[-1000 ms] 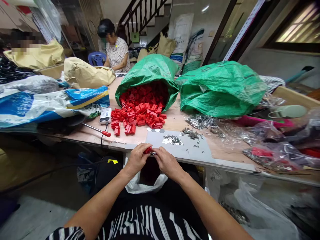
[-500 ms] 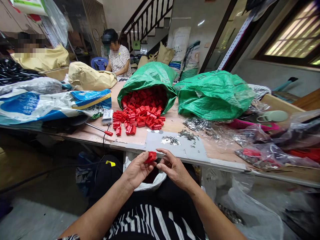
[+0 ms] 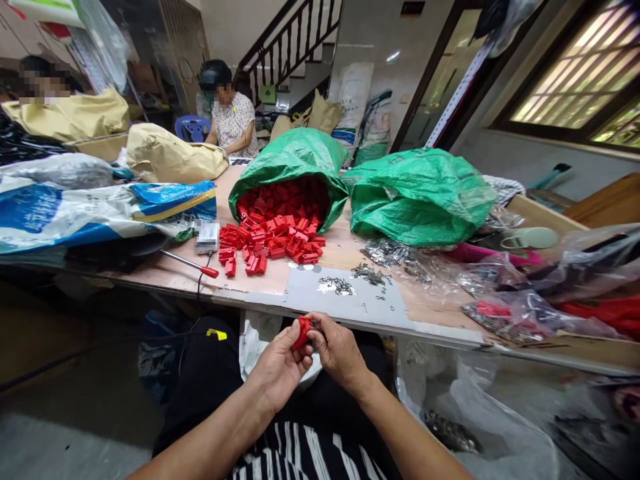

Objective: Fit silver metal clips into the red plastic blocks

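Your left hand (image 3: 277,367) grips a small red plastic piece (image 3: 302,332) between thumb and fingers, just below the table edge (image 3: 350,319), above your lap. Your right hand (image 3: 340,350) pinches the same piece from the other side, fingertips touching it. On the table beyond: a spill of red pieces (image 3: 273,241) from the green sack (image 3: 295,157), small metal bits (image 3: 336,285) on a grey sheet (image 3: 320,297).

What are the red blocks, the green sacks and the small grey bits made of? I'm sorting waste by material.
Red blocks: probably moulded plastic, uniform colour, crisp edges, slight sheen; the left hand holds one. Green sacks: likely woven plastic sheet, crinkled and glossy. Small grey bits: they look like metal, silvery glints, too small to be sure.
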Motion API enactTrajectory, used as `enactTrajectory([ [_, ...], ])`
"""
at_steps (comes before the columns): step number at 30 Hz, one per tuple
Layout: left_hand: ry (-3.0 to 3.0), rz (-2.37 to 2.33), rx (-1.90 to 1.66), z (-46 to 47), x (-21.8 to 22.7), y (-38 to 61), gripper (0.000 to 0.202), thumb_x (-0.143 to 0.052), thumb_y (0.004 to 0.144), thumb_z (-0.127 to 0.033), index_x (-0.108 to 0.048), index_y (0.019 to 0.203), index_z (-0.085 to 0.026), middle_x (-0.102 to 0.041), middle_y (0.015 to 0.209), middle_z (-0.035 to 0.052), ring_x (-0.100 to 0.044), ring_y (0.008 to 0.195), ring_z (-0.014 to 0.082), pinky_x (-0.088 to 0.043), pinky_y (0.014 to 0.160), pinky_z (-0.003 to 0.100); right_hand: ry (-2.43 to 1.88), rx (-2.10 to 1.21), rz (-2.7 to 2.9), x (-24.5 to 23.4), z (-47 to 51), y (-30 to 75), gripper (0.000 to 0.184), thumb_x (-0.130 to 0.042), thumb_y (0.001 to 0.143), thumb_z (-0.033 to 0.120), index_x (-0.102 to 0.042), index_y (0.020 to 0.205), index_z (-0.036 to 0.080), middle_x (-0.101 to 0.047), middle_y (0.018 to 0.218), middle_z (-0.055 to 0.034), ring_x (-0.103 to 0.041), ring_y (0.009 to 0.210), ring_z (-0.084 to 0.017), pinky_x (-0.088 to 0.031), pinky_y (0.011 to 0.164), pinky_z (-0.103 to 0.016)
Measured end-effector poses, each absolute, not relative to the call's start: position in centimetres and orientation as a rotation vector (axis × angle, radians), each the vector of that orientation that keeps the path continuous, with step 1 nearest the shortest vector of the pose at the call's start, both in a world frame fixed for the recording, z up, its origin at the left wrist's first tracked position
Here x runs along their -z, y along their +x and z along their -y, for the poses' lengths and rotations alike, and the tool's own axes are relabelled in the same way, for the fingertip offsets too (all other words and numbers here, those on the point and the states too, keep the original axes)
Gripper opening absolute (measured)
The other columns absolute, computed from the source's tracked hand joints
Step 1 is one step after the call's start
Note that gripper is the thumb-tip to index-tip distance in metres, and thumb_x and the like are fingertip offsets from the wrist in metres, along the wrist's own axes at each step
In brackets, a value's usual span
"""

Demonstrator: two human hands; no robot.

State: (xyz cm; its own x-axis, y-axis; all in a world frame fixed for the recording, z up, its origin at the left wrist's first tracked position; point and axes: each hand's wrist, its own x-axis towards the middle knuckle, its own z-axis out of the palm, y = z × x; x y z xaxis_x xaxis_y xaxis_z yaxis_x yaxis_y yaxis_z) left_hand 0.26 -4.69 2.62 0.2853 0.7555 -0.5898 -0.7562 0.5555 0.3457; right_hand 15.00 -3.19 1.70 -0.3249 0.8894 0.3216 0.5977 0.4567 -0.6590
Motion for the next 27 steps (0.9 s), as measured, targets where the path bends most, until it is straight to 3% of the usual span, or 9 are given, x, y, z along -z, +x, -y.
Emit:
enactTrajectory([
  [7,0.062,-0.847,-1.005,4.1,-1.6,-0.6,0.016,-0.063,0.092,-0.028,-0.065,0.098,-0.013,-0.073,0.080,0.0063,-0.067,0.060,0.0120,-0.053,0.056,0.022,-1.327,-0.730,2.012,-0.9,2.2,16.2,0.036,-0.050,0.097,0.039,-0.054,0.128,0.020,-0.067,0.084,-0.0020,-0.063,0.075,-0.017,-0.045,0.069,-0.026],
  [10,0.053,-0.852,-0.985,4.0,-1.0,-1.0,0.019,-0.063,0.091,-0.029,-0.064,0.098,-0.012,-0.075,0.085,0.0094,-0.070,0.065,0.0146,-0.054,0.060,0.024,-1.473,-0.647,1.977,-0.8,0.8,17.4,0.031,-0.050,0.097,0.037,-0.056,0.123,0.020,-0.065,0.083,-0.0012,-0.062,0.075,-0.017,-0.045,0.070,-0.027],
  [12,0.071,-0.835,-0.986,4.0,-0.6,-1.1,0.018,-0.071,0.085,-0.026,-0.061,0.095,-0.014,-0.074,0.086,0.0090,-0.071,0.069,0.0161,-0.054,0.062,0.025,-1.579,-0.536,1.976,-0.7,-0.4,18.3,0.023,-0.051,0.096,0.032,-0.059,0.114,0.020,-0.066,0.087,-0.0020,-0.062,0.080,-0.017,-0.045,0.074,-0.028],
  [17,0.144,-0.812,-0.991,4.2,0.0,-1.2,0.050,-0.091,0.061,-0.028,-0.056,0.096,-0.019,-0.072,0.083,0.0027,-0.070,0.069,0.0162,-0.055,0.063,0.025,-1.721,-0.378,2.001,-0.7,-3.3,19.4,0.012,-0.051,0.094,0.021,-0.061,0.100,0.019,-0.066,0.100,-0.0045,-0.061,0.093,-0.019,-0.043,0.080,-0.030],
  [21,0.193,-0.787,-0.984,4.4,0.1,-1.4,0.049,-0.092,0.058,-0.031,-0.057,0.088,-0.017,-0.069,0.079,0.0017,-0.067,0.067,0.0125,-0.054,0.064,0.023,-1.797,-0.327,2.030,-0.9,-4.9,19.2,0.010,-0.052,0.093,0.019,-0.061,0.098,0.019,-0.065,0.102,-0.0046,-0.060,0.093,-0.019,-0.041,0.078,-0.029],
  [27,0.271,-0.800,-1.015,4.3,-0.2,-1.6,0.060,-0.090,0.062,-0.033,-0.060,0.112,-0.018,-0.070,0.086,0.0032,-0.069,0.075,0.0156,-0.055,0.071,0.027,-1.928,-0.258,2.028,-0.9,-6.5,18.5,0.007,-0.055,0.094,0.022,-0.061,0.095,0.019,-0.065,0.100,-0.0043,-0.060,0.089,-0.018,-0.038,0.070,-0.027],
])
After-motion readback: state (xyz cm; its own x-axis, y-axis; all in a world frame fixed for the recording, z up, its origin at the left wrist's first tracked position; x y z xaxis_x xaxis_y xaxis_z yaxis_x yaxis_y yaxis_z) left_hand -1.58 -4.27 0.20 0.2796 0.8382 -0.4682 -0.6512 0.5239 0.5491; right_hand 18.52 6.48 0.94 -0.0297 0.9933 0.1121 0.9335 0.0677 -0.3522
